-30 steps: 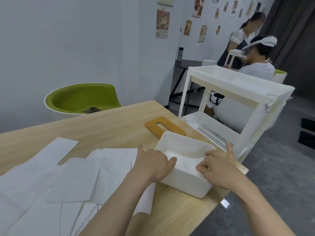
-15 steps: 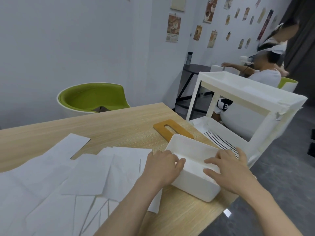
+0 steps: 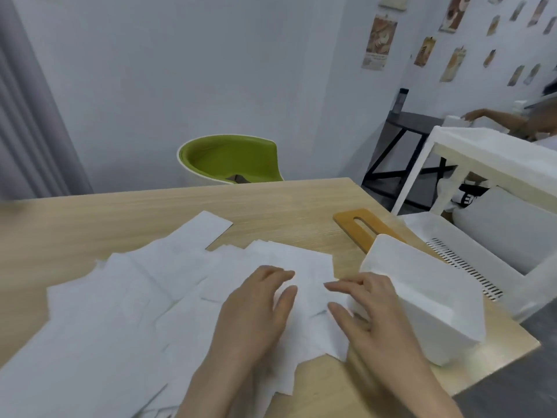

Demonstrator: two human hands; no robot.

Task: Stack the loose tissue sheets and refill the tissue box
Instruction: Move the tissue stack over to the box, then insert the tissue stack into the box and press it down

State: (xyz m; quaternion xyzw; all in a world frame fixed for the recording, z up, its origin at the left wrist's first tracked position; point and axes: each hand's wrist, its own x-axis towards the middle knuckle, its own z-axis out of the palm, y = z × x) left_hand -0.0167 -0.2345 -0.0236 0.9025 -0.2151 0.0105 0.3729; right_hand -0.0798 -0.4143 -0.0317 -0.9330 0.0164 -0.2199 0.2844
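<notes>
On wooden table (image 3: 126,218), loose tissue sheets (image 3: 126,300), green chair (image 3: 229,159)

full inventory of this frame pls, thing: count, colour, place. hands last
tissue sheets: many, white, spread loose and overlapping over the table's left and middle
tissue box: one, white, lid off, table's right end near the edge
lid: one, orange-brown wood with a slot, flat on the table behind the box
table: one, light wood, foreground
chair: one, green seat in a white shell, behind the table
cart: one, white, right of the table
posters: several, on the wall, upper right
left hand: fingers straight, resting on the sheets
right hand: fingers spread over the sheets beside the box
</notes>
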